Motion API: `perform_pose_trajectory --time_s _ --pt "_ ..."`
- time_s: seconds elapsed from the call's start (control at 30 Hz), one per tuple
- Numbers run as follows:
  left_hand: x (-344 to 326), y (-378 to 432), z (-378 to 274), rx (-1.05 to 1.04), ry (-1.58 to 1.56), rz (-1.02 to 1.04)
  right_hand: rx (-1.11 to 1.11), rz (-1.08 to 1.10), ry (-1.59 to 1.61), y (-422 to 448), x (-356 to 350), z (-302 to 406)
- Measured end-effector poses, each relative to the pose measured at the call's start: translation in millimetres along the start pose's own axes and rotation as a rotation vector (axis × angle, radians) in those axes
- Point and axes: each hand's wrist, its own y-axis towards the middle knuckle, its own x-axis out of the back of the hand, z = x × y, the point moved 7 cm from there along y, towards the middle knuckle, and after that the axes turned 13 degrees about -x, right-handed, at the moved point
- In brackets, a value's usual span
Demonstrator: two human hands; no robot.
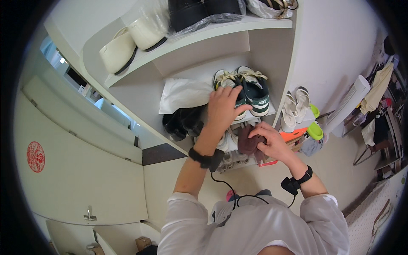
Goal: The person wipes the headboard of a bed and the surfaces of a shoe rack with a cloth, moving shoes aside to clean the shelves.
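A pair of dark green and white Nike sneakers with cream laces stands on a middle shelf; the right sneaker [256, 92] shows its heel. My left hand [223, 103] lies over the left sneaker [227, 78], thumb apart from the fingers; whether it presses on the shoe I cannot tell. My right hand [271, 140] pinches a crumpled brown cloth [247, 142] just below the sneakers, in front of the lower shelves. Part of the cloth hangs down beneath the fingers. Both wrists wear black straps with cabled devices.
Beside the sneakers are a white cloth bag [185, 94] and black shoes [181, 124]. Cream clogs [119, 52] stand on the shelf above [207, 32]. To the right, white sandals [295, 106] top a stack of boxes, with lime-green clogs [315, 130] alongside. A white door [83, 165] is at left.
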Motion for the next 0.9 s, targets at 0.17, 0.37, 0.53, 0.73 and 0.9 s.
perform_pose_trajectory --time_s 0.17,0.37,0.53,0.73,0.9 --pt "74.9 -45.9 34.7 0.135 0.242 -0.075 0.143 0.064 0.104 30.1 -21.7 56.2" --pt "107.0 -102.2 68.9 0.311 0.33 0.051 0.235 -0.066 0.129 77.9 -55.0 99.5" --pt "95.6 -109.0 72.5 0.306 0.263 0.032 0.373 -0.445 -0.088 100.3 -79.8 96.7" --pt "98.1 -105.5 67.0 0.272 0.27 0.072 0.197 -0.381 -0.394 95.4 -123.3 43.2" --pt "95.9 -106.6 73.5 0.249 0.305 0.027 0.121 -0.325 -0.374 98.5 -120.3 44.4"
